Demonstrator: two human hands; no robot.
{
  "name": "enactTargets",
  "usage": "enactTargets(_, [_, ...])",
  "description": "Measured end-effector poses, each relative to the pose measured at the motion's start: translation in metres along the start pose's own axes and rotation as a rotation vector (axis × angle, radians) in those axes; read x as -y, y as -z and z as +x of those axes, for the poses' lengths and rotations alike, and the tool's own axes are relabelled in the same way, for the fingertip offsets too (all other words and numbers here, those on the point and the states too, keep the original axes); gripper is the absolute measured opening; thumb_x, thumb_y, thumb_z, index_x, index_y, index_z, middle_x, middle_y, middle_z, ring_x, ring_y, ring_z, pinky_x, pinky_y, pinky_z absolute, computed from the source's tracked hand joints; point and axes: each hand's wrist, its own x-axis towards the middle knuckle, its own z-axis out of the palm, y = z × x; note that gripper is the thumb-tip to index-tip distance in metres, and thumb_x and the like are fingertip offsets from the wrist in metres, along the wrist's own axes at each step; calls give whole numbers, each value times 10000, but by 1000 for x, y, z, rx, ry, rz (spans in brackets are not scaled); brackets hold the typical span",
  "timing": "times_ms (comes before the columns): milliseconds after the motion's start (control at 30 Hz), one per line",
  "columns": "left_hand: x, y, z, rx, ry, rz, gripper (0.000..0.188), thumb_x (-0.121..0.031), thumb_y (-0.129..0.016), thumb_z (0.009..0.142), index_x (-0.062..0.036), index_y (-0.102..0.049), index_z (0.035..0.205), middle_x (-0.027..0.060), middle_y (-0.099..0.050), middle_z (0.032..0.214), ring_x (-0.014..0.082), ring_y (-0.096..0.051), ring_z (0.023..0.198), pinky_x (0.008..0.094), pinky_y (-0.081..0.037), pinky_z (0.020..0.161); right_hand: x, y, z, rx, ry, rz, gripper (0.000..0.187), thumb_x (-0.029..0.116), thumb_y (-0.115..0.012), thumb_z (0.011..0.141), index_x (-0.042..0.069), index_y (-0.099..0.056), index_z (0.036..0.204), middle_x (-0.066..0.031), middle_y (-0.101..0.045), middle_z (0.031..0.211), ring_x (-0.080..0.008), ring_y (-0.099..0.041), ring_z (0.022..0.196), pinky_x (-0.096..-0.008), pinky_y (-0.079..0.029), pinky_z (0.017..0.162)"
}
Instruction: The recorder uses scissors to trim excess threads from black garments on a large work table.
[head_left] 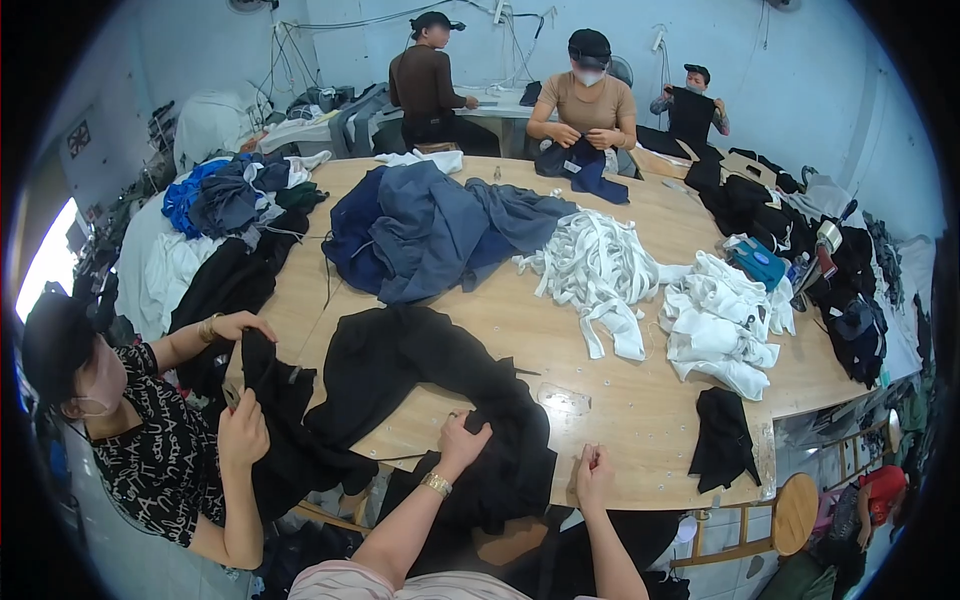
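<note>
A long black garment (410,350) lies curved over the table in front of me, its near end hanging over the edge toward my lap. My left hand (462,440), with a gold watch at the wrist, is closed on that near part of the cloth. To the right, my right hand (594,475) is held above the table's near edge with its fingers curled together. Whatever is between those fingers is too small to make out. A smaller black cloth piece (722,438) rests farther right, apart from both hands.
Mid-table are a grey and navy garment heap (430,230), tangled white strips (595,260) and white cloth pieces (715,315). On my left a co-worker (150,430) works on black cloth with a small tool. Another person (585,100) handles navy cloth opposite. A wooden stool (795,510) stands right.
</note>
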Motion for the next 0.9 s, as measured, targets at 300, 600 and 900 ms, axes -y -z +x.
enactTargets(300, [1,2,2,13,-2,-50,286,-244,-681,662,9,-591,758,173,-582,834,352,-577,807,412,-472,723,3,-4,-1,-47,78,-3,253,162,-548,871,18,-450,686,-115,-411,518,-233,-413,456,-343,-334,459])
enactTargets(600, [4,0,2,-3,-18,-12,293,-253,-688,662,0,-593,775,155,-591,844,343,-582,799,407,-476,712,11,2,-4,-9,128,-18,241,151,-555,863,26,-436,694,-118,-421,530,-239,-432,467,-343,-344,466])
enactTargets(900, [9,2,-5,-36,-85,-27,244,-197,-713,655,-7,-589,744,136,-579,771,323,-589,730,376,-479,648,8,6,-9,66,-50,41,239,153,-572,859,40,-475,672,-79,-403,506,-166,-408,438,-312,-322,435])
